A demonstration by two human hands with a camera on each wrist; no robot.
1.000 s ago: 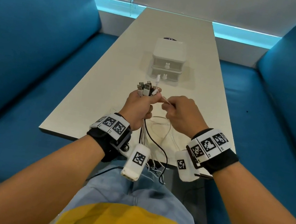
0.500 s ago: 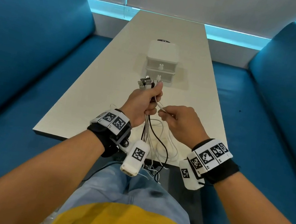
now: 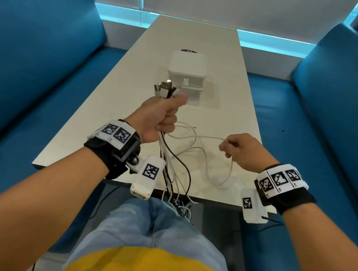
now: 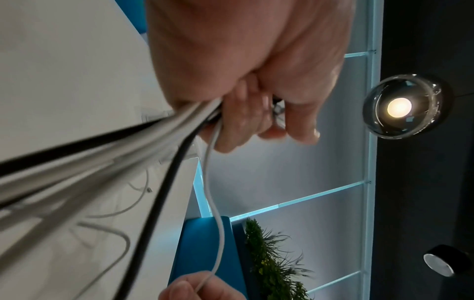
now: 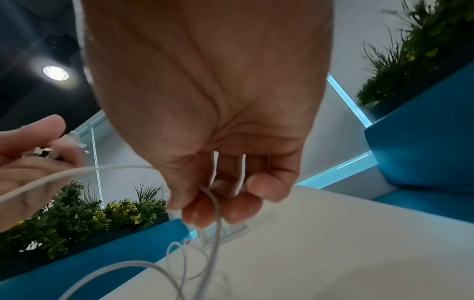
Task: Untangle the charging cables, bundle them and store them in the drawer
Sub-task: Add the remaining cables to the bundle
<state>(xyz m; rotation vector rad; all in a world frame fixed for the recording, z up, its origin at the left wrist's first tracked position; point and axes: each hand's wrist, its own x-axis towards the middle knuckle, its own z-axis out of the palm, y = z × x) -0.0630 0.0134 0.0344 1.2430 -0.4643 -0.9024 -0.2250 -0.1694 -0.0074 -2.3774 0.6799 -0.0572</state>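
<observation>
Cables [image 3: 169, 169] bunch in left hand [image 3: 157, 118]'s fist; right hand [image 3: 240, 151] pinches one white cable [image 3: 199, 136].

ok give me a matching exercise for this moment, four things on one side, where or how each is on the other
Things:
1. left hand
2. right hand
3. drawer unit
4. black cable

States:
A. stands on the table, drawers closed
B. pinches one white cable, drawn off sideways
C. hangs down past the table's near edge
D. grips the bundle, plugs sticking up

Pairs: 1-D, 2-B, 3-A, 4-C
</observation>
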